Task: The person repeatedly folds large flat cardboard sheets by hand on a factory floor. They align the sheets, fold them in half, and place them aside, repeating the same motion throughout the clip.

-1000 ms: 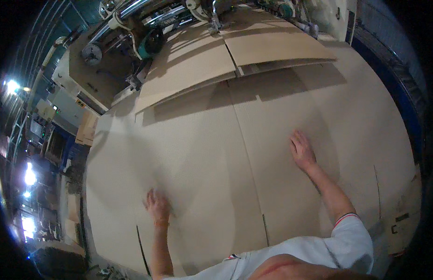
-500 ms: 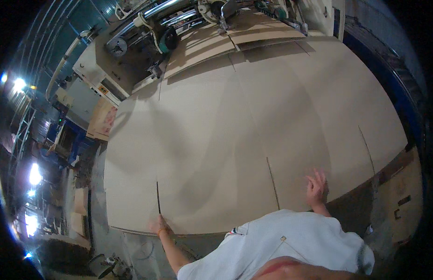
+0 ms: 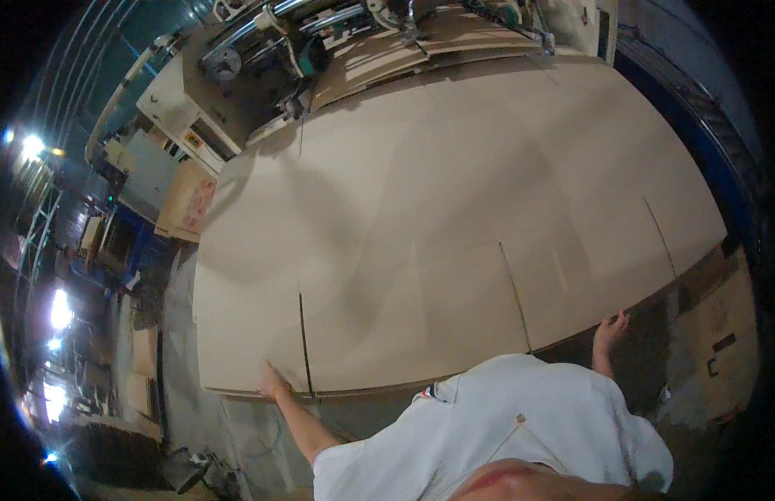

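Observation:
A wide tan cardboard sheet (image 3: pixel 387 250) with dark slots cut in from its near edge lies spread out before me. At its near left edge, just left of a slot, my left hand (image 3: pixel 275 382) grips the rim, one finger stretched over the top; its lower fingers are hard to see. My right hand (image 3: pixel 610 332) is at the near right edge with its fingers bent and apart, holding nothing. Whether its fingertips touch the edge I cannot tell.
At the far side stands a machine (image 3: pixel 229 63) with rollers and wheels, and more cardboard (image 3: pixel 371 67) lies under its rollers. A blue rail (image 3: pixel 696 142) runs along the right. A printed cardboard piece (image 3: pixel 721 334) lies at lower right, and another board (image 3: pixel 187 200) leans at left.
The sheet has shifted away from me, toward the machine. My right hand has moved off its top to the right, to the near edge. My left hand has shifted slightly left and forward.

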